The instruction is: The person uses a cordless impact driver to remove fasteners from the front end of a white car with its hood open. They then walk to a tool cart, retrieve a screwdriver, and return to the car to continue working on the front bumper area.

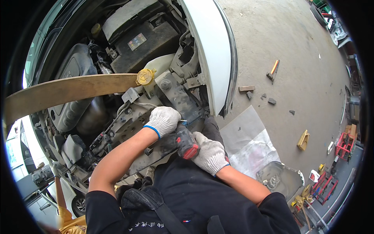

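My right hand (210, 155), in a white knitted glove, is closed around a dark cordless power driver (186, 143) with red parts. The driver sits in front of my body, over the front edge of the car's engine bay. Beside its nose, my left hand (163, 119) is in a matching glove with a blue cuff. Its fingers are curled, and whatever they hold is hidden. A small blue piece (182, 122) shows by the driver's nose. Just beyond lie the dusty metal front frame (140, 121) and a yellow reservoir cap (145, 77).
A wooden board (74, 89) crosses the engine bay near the battery (144, 43). The white fender (210, 46) rises on the right. On the floor are a hammer (273, 72), a wooden block (246, 88), a sheet (249, 140) and a yellow container (303, 140). Another person's arm (60, 193) shows lower left.
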